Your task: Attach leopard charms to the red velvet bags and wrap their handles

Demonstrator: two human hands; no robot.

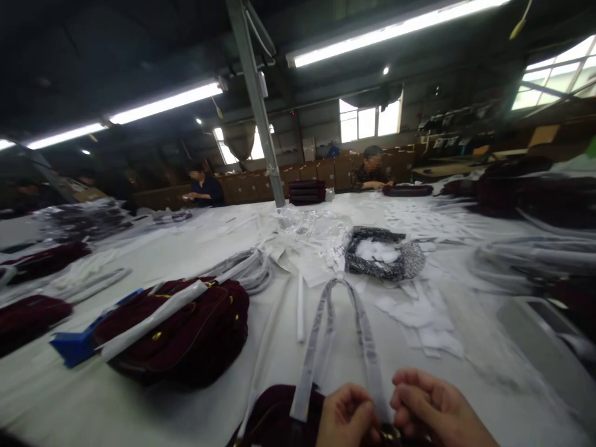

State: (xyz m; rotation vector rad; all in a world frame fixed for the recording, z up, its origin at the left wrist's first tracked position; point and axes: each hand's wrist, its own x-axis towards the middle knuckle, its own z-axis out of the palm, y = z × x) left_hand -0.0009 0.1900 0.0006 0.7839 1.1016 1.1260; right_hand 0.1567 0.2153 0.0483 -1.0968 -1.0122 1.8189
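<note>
A dark maroon bag lies at the bottom edge, only its upper part in view. Its handle straps, wrapped in clear plastic, stand up in a loop away from me. My left hand is closed with curled fingers beside the base of the right strap. On that strap's other side is my right hand, thumb pressed to its curled fingers. What either hand pinches, if anything, is too small to make out. To the left rests another maroon bag with gold hardware and a wrapped strap across it.
A black-and-white speckled container holds white pieces, with white sheets scattered beside it. Crumpled clear plastic lies behind. A blue object sits by the left bag. Two people are across the white table, near a metal post.
</note>
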